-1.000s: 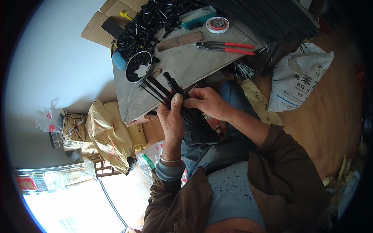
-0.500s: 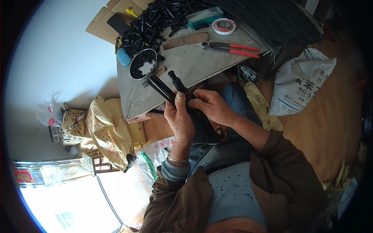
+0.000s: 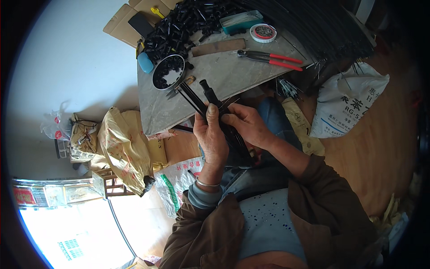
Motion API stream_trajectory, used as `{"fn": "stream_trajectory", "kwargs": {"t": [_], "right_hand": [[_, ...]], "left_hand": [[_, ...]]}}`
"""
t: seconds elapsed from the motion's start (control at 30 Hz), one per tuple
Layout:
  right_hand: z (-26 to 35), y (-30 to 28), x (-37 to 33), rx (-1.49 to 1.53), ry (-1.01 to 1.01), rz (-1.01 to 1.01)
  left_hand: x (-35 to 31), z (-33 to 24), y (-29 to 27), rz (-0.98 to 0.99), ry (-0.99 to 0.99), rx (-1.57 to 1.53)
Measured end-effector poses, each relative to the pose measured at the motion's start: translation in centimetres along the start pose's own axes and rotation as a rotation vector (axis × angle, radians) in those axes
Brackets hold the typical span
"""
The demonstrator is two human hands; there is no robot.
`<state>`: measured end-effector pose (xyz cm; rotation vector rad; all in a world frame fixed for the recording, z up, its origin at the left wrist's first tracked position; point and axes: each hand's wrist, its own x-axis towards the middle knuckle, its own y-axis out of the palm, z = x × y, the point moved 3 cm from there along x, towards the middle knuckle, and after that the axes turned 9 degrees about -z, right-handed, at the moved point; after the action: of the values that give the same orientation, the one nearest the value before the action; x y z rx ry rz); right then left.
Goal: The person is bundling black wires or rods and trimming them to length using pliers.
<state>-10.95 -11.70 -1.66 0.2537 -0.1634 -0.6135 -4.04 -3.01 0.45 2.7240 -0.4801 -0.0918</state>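
Note:
In front of my lap, near the table's front edge, I hold a bundle of thin black rods [image 3: 190,99] with a black stepped tube [image 3: 208,91] standing out at its upper end. It resembles a folded umbrella frame. My left hand [image 3: 212,140] wraps round the bundle, thumb pointing up along it. Against the bundle's right side, the fingers and thumb of my right hand [image 3: 247,122] pinch at the base of the tube. What exactly those fingertips grip is hidden. Past the rods' tips, on the table, lies a round dish [image 3: 155,80] of small black rings.
On the grey table [image 3: 219,71] are red-handled pincers [image 3: 271,58], a flat brown strip [image 3: 218,47], a teal box [image 3: 242,22] and a round tub of small metal bits [image 3: 263,32]. Black tubes [image 3: 179,27] are heaped behind. Long black rods [image 3: 309,27] overhang the right edge. Sacks [image 3: 351,101] stand on the floor.
The whole view has shifted slightly. Both hands keep their hold on the bundle, with almost no movement relative to it.

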Motion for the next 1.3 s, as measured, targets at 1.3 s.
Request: {"fn": "stream_trajectory", "kwargs": {"t": [1.3], "right_hand": [[-0.1, -0.5, 0.1, 0.034, 0.133, 0.049]], "left_hand": [[-0.6, 0.1, -0.5, 0.012, 0.023, -0.016]]}}
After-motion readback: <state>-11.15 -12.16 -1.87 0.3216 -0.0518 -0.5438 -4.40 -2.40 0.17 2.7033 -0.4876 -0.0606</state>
